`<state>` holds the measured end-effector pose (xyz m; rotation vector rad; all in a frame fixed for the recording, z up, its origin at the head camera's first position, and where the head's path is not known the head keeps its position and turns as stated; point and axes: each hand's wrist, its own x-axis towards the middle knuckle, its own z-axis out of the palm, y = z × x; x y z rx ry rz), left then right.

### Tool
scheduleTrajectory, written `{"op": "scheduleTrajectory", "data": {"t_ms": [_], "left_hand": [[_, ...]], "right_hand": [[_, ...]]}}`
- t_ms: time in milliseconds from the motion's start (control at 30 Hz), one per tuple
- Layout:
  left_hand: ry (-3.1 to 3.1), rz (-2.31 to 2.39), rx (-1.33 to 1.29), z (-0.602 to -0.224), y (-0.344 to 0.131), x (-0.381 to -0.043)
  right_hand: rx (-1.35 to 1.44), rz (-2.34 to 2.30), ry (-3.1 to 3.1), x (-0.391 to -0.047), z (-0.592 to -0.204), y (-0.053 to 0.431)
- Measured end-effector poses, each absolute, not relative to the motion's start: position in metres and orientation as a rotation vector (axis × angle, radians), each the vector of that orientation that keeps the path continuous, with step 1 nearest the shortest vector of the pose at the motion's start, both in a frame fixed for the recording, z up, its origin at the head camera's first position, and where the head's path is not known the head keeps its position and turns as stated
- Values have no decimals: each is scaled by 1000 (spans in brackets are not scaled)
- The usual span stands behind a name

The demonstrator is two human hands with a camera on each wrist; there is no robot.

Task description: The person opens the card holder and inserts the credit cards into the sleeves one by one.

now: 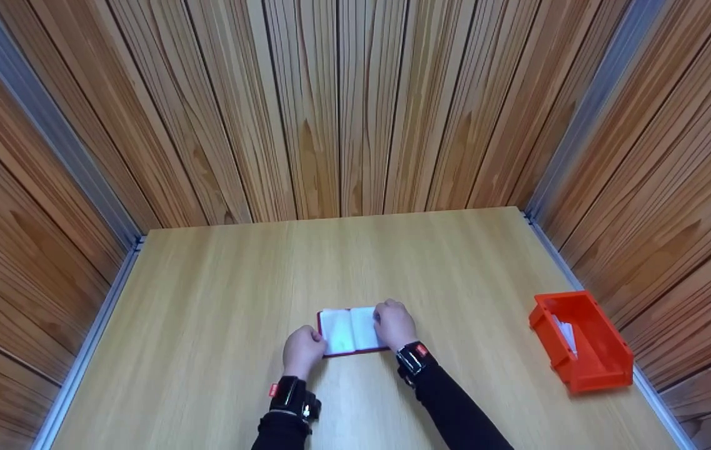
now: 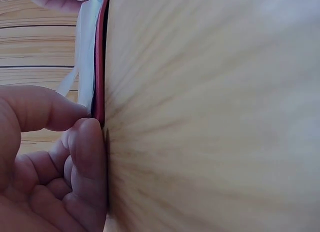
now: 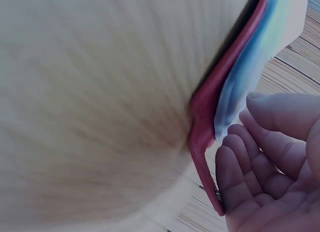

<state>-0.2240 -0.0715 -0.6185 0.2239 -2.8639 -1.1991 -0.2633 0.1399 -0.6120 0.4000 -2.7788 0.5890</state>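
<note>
Notebook point(image 1: 337, 331), red-covered, white-paged, lying open on wood-grain table point(image 1: 224, 281). Left hand point(image 1: 304, 353): thumb and forefinger pinched on its left edge. Right hand point(image 1: 395, 325): fingers bent, thumb apart, at right page; cannot tell whether gripping. Black wristbands point(image 1: 289, 396), red tags point(image 1: 421, 350), markings too small to read. Orange-red bin point(image 1: 602, 374), right, white contents point(image 1: 566, 333).

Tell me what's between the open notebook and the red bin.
Right hand at the notebook's right side, then bare tabletop to the red bin. Shows in the head view.
</note>
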Motion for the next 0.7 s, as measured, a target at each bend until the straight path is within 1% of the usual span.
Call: {"op": "scheduleTrajectory", "data": {"t_ms": [400,700], "left_hand": [[-2822,-1262,201,-617,-75,-222],[-2799,-1273,305,-610,-75,-223]], "right_hand": [[383,616,-2822,-265,-615,140],[369,612,-2831,-265,-616,140]]}}
